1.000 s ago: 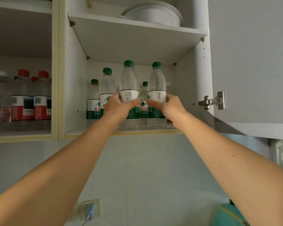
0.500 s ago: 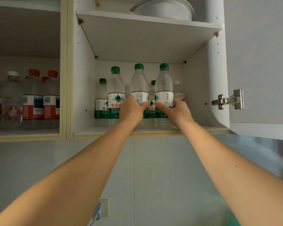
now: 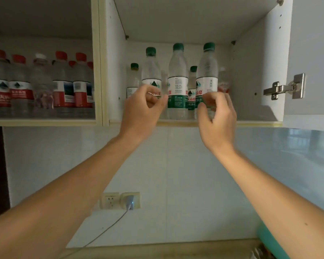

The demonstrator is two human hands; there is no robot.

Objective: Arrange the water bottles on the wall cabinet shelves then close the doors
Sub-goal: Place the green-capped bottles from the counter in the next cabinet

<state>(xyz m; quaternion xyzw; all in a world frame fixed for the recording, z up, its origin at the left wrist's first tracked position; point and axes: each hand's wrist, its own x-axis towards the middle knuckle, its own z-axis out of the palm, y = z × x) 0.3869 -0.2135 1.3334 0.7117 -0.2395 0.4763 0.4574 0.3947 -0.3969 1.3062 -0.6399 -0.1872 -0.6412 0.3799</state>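
Observation:
Several green-capped water bottles stand on the lower shelf [image 3: 254, 124] of the open right cabinet compartment. Three are in front: a left one [image 3: 151, 71], a middle one [image 3: 177, 81] and a right one [image 3: 207, 71]. Smaller-looking ones stand behind [image 3: 193, 79]. My left hand [image 3: 141, 113] hovers in front of the left bottle with loosely curled fingers and holds nothing. My right hand [image 3: 218, 118] hovers in front of the right bottle's lower part, also loosely curled with nothing in it. The cabinet door [image 3: 312, 53] at the right stands open on its hinge [image 3: 284, 87].
Red-capped bottles [image 3: 64, 85] fill the left compartment. A divider post [image 3: 99, 62] separates the two compartments. Below are a tiled wall, a socket with a plug and cable [image 3: 129, 200], a counter edge and a teal object [image 3: 269, 240] at the bottom right.
Both hands have let go of the two front bottles and drawn back from the shelf. The view has shifted, so the upper shelf with the white dish is out of frame.

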